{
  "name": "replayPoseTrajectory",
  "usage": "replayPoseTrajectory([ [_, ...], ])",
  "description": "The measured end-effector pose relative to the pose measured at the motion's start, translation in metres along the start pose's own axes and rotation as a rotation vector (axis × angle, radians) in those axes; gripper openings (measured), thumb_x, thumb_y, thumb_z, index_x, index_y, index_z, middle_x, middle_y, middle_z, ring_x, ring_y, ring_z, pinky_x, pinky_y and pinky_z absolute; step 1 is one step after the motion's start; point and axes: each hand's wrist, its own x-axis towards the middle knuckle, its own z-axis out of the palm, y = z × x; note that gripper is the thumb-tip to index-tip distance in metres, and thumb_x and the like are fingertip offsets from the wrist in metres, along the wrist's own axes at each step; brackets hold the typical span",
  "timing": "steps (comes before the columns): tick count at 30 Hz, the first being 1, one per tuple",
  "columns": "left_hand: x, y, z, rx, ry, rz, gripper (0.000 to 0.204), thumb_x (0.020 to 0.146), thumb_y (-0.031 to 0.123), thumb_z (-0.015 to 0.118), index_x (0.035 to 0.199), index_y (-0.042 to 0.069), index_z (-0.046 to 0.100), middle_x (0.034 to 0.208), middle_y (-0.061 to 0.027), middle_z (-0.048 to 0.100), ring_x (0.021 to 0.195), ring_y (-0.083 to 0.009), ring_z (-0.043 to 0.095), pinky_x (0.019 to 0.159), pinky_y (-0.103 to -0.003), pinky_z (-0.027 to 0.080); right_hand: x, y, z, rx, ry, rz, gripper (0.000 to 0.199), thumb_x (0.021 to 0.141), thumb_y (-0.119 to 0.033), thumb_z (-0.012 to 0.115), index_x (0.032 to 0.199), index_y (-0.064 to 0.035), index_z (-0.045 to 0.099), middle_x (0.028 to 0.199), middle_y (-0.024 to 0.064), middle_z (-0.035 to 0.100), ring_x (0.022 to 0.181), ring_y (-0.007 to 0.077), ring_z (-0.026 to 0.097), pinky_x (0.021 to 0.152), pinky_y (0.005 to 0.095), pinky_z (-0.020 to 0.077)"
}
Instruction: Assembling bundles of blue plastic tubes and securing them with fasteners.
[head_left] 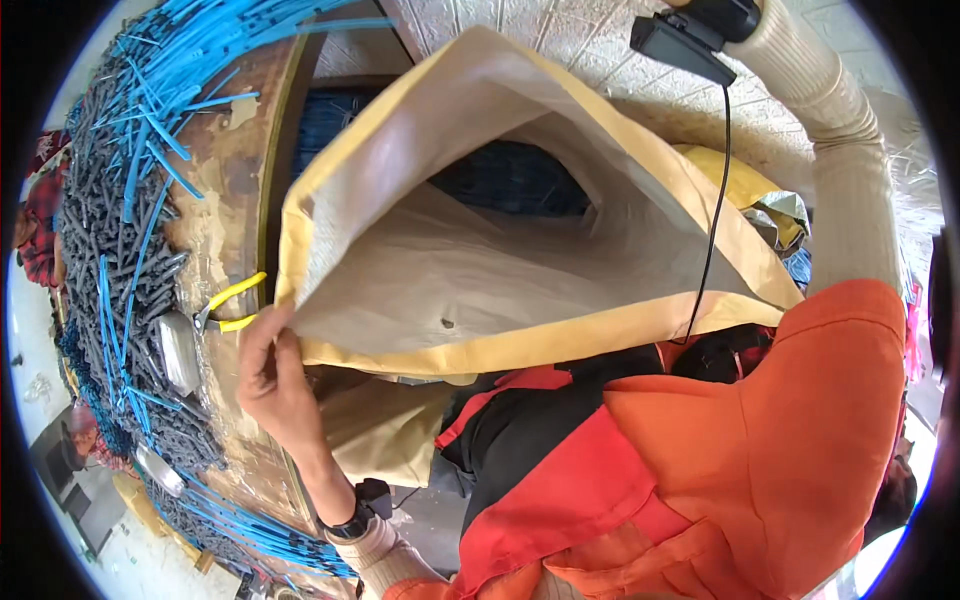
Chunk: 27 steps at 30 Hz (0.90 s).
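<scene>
A large yellow-tan paper sack [450, 358] with a pale inner lining gapes wide in front of me. Deep inside it lies a dark blue bundle [515, 178], its kind unclear. My left hand [280, 385] pinches the sack's left corner between thumb and fingers. At the upper edge of the view, only a sliver of my right hand [680, 3] shows past a black wrist device [690, 45], and its fingers are cut off. From that device a thin black cable hangs across the sack. Pliers [232, 305] with yellow handles rest on the table beside my left hand.
On the worn wooden table [235, 190] at left are heaped dark grey short pieces [110, 240] and long blue strips [200, 70]. A shiny silvery block [178, 352] lies among them. Another yellow sack [745, 185] is beyond the open one. People sit at the far left.
</scene>
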Motion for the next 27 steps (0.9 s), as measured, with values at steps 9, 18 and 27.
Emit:
replayPoseTrajectory([
  [9, 0.02, 0.011, 0.022, 0.0, -0.075, 0.005, 0.035, 0.091, -0.006, 0.054, 0.126, 0.0, 0.061, 0.118, -0.0079, 0.062, 0.094, -0.0125, 0.059, 0.085, -0.024, 0.045, -0.049, -0.121, -0.081, 0.235, -0.06, 0.134, 0.024, 0.087, -0.019, 0.054, 0.088, 0.0021, 0.064, 0.082, 0.0181, 0.066, 0.077, 0.0349, 0.064, 0.068, 0.0412, 0.0493],
  [18, 0.015, 0.006, 0.018, -0.1, 0.019, -0.065, 0.029, 0.093, -0.001, 0.056, 0.122, 0.0, 0.061, 0.105, -0.0024, 0.064, 0.089, -0.0085, 0.058, 0.076, -0.021, 0.045, -0.123, -0.119, -0.015, 0.269, -0.692, -0.067, 0.028, 0.091, -0.02, 0.056, 0.107, 0.0025, 0.061, 0.094, 0.0171, 0.06, 0.102, 0.0316, 0.057, 0.087, 0.0414, 0.0477],
  [27, 0.017, 0.04, 0.129, -0.273, -0.498, 0.082, 0.028, 0.088, 0.01, 0.058, 0.114, 0.001, 0.061, 0.074, -0.0151, 0.058, 0.065, -0.0146, 0.053, 0.06, -0.032, 0.046, -0.13, -0.185, -0.065, 0.587, -0.653, -0.055, 0.019, 0.088, -0.017, 0.054, 0.087, 0.0021, 0.052, 0.075, 0.0196, 0.057, 0.071, 0.0385, 0.058, 0.063, 0.0444, 0.0475],
])
